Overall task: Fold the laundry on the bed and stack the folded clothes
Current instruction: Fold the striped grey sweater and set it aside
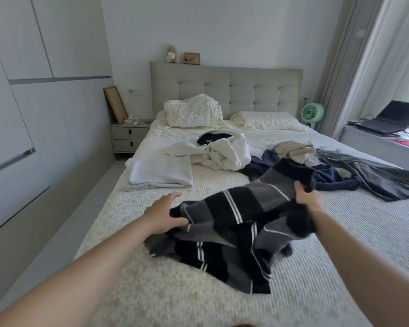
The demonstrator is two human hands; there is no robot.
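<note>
While my right hand (305, 194) bunches a fistful of the striped black-and-grey sweater (232, 223) and lifts that end off the bed (328, 267), my left hand (164, 214) comes in wide, fingers spread, thumb just touching the sweater's near corner without closing on it yet. The garment sags between my hands, its lower half rumpled on the quilt right in front of me. I'd call this the spread-out stage: nothing on this piece is folded yet. Next I reckon the left needs to pinch that corner so both hands can pull the knit flat before any fold goes in; it looks thick and floppy, so it may slump if held on one side only.

Now the count. One folded white piece (161, 173) lies to the left, the only start of a stack. Behind it, one crumpled white heap (222, 152) with one dark navy item (209, 140) on top. To the right, one tangled pile (298, 159) of beige, navy and grey cloth; how many garments it holds I cannot tell. Two pillows (194, 113) sit at the headboard.
</note>
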